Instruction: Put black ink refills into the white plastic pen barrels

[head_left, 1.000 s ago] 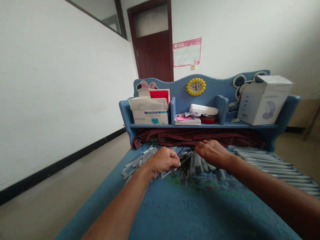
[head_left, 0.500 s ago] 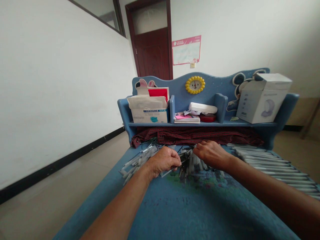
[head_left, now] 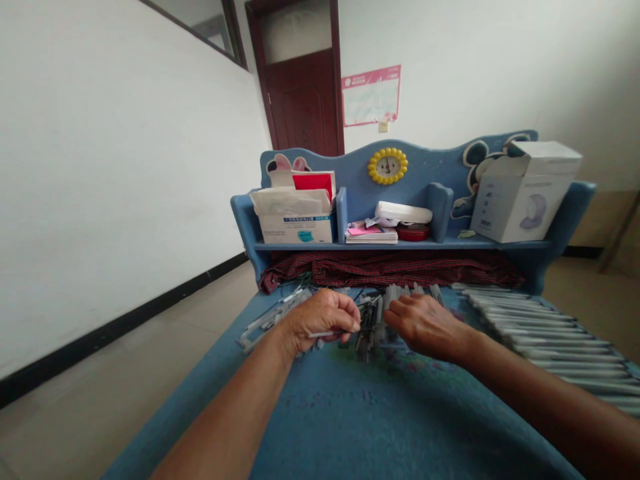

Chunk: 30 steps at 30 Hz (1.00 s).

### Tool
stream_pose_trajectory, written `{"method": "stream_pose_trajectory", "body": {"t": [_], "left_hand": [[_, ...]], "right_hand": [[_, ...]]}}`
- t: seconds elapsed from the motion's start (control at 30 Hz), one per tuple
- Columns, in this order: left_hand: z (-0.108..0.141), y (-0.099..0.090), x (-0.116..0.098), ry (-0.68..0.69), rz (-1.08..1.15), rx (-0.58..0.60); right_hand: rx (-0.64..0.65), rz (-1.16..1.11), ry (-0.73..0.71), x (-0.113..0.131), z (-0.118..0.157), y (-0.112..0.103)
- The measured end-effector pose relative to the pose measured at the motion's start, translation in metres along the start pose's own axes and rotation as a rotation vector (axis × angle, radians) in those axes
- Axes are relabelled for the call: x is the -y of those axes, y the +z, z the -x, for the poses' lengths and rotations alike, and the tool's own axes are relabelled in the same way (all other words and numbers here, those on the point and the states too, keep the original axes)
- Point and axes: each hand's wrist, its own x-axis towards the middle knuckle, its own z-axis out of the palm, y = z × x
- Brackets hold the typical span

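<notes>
My left hand (head_left: pixel 326 316) is pinched around a thin pale pen tube (head_left: pixel 327 333), which lies roughly level across its fingers. A short gap to the right, my right hand (head_left: pixel 417 323) has its fingers pressed together; whatever they hold is hidden. Small dark slender parts (head_left: pixel 369 337) lie in a heap between the hands. Beyond my right hand stand out several translucent plastic pieces (head_left: pixel 397 292). Clear tube-like pieces (head_left: pixel 273 320) are heaped beside my left hand, partly covered by it. Slim pale pens with dark ends (head_left: pixel 545 333) lie in a row at the right.
The blue desk (head_left: pixel 340 427) has a raised shelf (head_left: pixel 450 245) at its back. On it stand a mask box (head_left: pixel 295 227), papers (head_left: pixel 371 236), a red round tin (head_left: pixel 414 232) and a white carton (head_left: pixel 525 200). A checked cloth (head_left: pixel 390 268) lies beneath.
My hands have moved slightly apart from the dark heap, the right one lower. The thin tube in my left hand now shows level across its fingers. The view has shifted a little.
</notes>
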Motion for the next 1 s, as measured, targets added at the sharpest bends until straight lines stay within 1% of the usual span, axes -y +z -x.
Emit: {"method": "stream_pose_trajectory", "body": {"t": [0.13, 0.3, 0.37, 0.47, 0.6, 0.7, 0.77, 0.83, 0.93, 1.0], "left_hand": [[0.004, 0.002, -0.004, 0.013, 0.082, 0.031], [0.008, 0.002, -0.008, 0.069, 0.149, 0.064], [0.009, 0.002, -0.009, 0.073, 0.156, 0.076], [0.010, 0.002, -0.010, 0.052, 0.144, 0.095], [0.010, 0.006, -0.012, 0.023, 0.108, 0.079], [0.010, 0.012, -0.013, 0.009, 0.103, 0.078], [0.010, 0.016, -0.013, 0.007, 0.114, 0.072], [0.008, 0.017, -0.013, 0.026, 0.146, 0.042], [0.005, 0.017, -0.011, 0.080, 0.197, -0.013], [0.003, 0.017, -0.010, 0.113, 0.205, -0.037]], "right_hand": [[-0.043, -0.021, 0.021, 0.004, 0.004, 0.000], [-0.193, -0.041, 0.051, 0.003, 0.009, -0.005], [-0.222, -0.052, 0.059, 0.003, 0.011, -0.007], [-0.236, -0.079, 0.047, 0.006, 0.013, -0.009], [-0.247, -0.133, 0.011, 0.014, 0.015, -0.014], [-0.241, -0.203, 0.030, 0.020, 0.015, -0.017], [-0.232, -0.311, 0.061, 0.024, 0.014, -0.018], [-0.230, -0.506, 0.117, 0.027, 0.014, -0.019], [-0.244, -0.938, 0.231, 0.028, 0.013, -0.019], [-0.277, -1.244, 0.287, 0.026, 0.012, -0.018]]}}
